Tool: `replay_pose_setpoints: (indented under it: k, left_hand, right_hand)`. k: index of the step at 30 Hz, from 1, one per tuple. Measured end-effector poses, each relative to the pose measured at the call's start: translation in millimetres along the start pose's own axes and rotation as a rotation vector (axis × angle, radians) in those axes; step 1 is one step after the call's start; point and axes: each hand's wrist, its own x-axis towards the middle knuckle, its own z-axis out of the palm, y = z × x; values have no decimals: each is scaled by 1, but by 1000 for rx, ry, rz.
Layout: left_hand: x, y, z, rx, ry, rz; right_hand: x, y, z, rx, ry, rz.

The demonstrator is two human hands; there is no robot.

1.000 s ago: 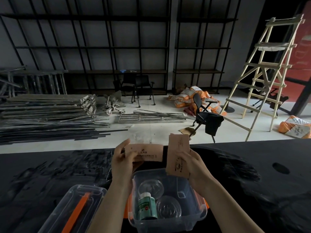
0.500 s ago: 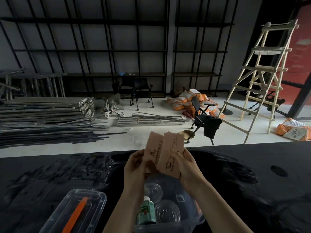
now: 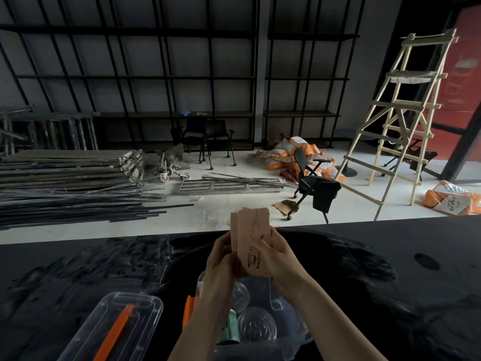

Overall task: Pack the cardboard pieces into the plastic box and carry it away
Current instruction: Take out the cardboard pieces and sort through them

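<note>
Both my hands hold a small stack of brown cardboard pieces [image 3: 251, 237] upright, printed with a cup drawing, above the clear plastic box [image 3: 286, 340]. My left hand [image 3: 220, 259] grips the stack's left edge and my right hand [image 3: 279, 252] wraps its right side. The box stands on the black table right under my forearms. Inside it lie a green bottle [image 3: 229, 328] and two clear round lids [image 3: 256, 325]. My arms hide the box's left and near parts.
The clear box lid [image 3: 112, 329] with an orange handle lies on the black table [image 3: 377, 269] to the left. Beyond the table's far edge are a floor with metal rods, a toppled office chair [image 3: 316, 186], orange sacks and a wooden ladder [image 3: 398, 121].
The two cardboard pieces, held apart one second ago, have been brought together into one stack between both hands, which rose slightly above the box.
</note>
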Motion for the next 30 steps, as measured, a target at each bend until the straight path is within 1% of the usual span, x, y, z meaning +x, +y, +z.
replay_pose_setpoints:
  k: [3, 8, 11, 18, 22, 24, 26, 28, 30]
  left_hand:
    - [0, 1, -2, 53, 11, 33]
    - [12, 0, -10, 133, 141, 87]
    - [13, 3, -15, 213, 161, 138]
    - [11, 9, -24, 119, 224, 134]
    - [11, 9, -27, 178, 290, 188]
    - [11, 9, -29, 250, 294, 235]
    - [11, 9, -32, 257, 285, 261]
    - [11, 9, -35, 273, 251, 238]
    - [13, 8, -40, 319, 164, 163]
  right_hand:
    - [1, 2, -2, -6, -15, -4]
    - [4, 5, -5, -12, 34, -16]
    - [5, 5, -6, -9, 51, -11]
    - [8, 4, -9, 78, 116, 52]
    - [6, 1, -9, 86, 134, 70]
    - [5, -1, -9, 94, 139, 72]
    - [4, -3, -9, 103, 142, 69]
    - [3, -4, -10, 90, 137, 52]
    - [1, -6, -10, 19, 106, 2]
